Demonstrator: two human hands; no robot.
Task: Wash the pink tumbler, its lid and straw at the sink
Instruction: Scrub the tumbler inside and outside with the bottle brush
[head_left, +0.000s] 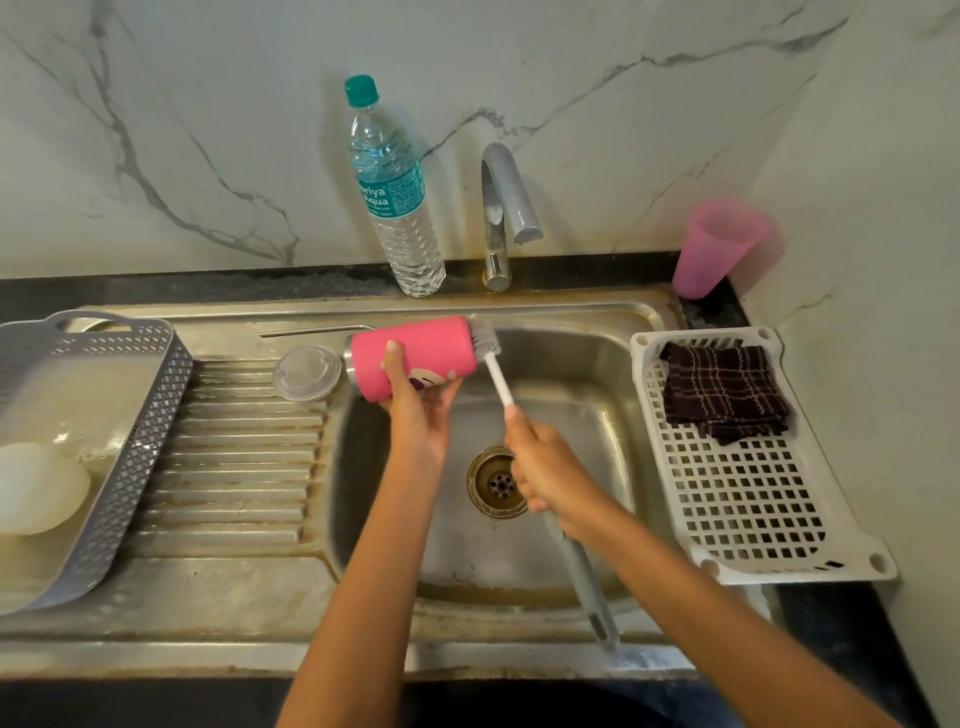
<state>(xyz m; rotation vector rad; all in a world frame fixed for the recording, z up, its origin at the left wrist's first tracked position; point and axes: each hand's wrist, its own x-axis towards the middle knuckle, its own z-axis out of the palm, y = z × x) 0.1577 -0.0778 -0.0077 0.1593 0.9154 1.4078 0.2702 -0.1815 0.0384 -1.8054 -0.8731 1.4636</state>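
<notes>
A water bottle (397, 208) stands beside the tap (494, 244). A pink cup (717, 249) sits in the corner. A dark cloth (724, 392) lies in a white tray (753, 514); a grey basket (135, 457) sits left.

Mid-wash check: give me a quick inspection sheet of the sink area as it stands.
Surface: steel sink and ribbed drainboard, stained; tap not running.
Job's things: pink tumbler held sideways over the basin; clear lid and metal straw lie left of the basin.
Clutter: water bottle, pink cup, grey basket holding a white object, white tray with a dark cloth.
Hands: left hand grips the tumbler; right hand grips the bottle brush, bristles at the tumbler's right end.
Cables: nothing seen.
Surroundings: marble-look wall, black counter.
</notes>
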